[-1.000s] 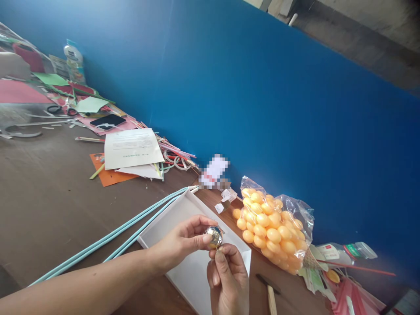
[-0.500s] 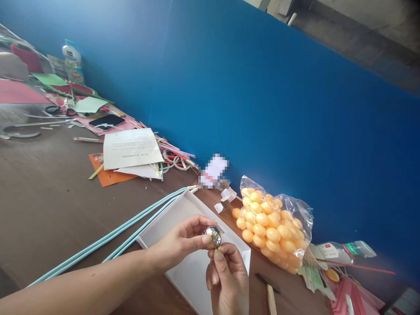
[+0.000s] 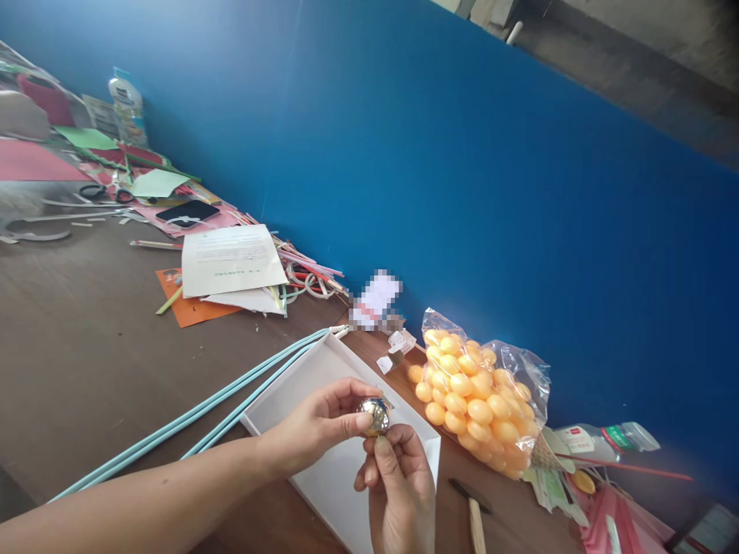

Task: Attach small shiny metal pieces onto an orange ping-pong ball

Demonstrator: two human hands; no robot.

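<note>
A small shiny silver ball (image 3: 378,412) is held above a shallow white box lid (image 3: 289,412). My left hand (image 3: 320,422) grips it from the left between thumb and fingertips. At the ball's lower edge, my right hand (image 3: 401,481) pinches with thumb and forefinger, its other fingers curled. What lies in that pinch is too small and hidden to make out; a bit of yellowish colour shows just under the ball.
Light blue tubes (image 3: 219,392) run along the lid's left side. To the right are a clear bag of orange balls (image 3: 479,400), a wooden-handled hammer (image 3: 476,523) and a plastic bottle (image 3: 606,438). Papers (image 3: 234,261), a phone (image 3: 188,213) and scissors (image 3: 109,192) clutter the far left. A blue partition (image 3: 404,154) stands behind.
My right hand's curled fingers have shifted slightly up and left beneath the ball. The ball and my left hand stay in nearly the same place.
</note>
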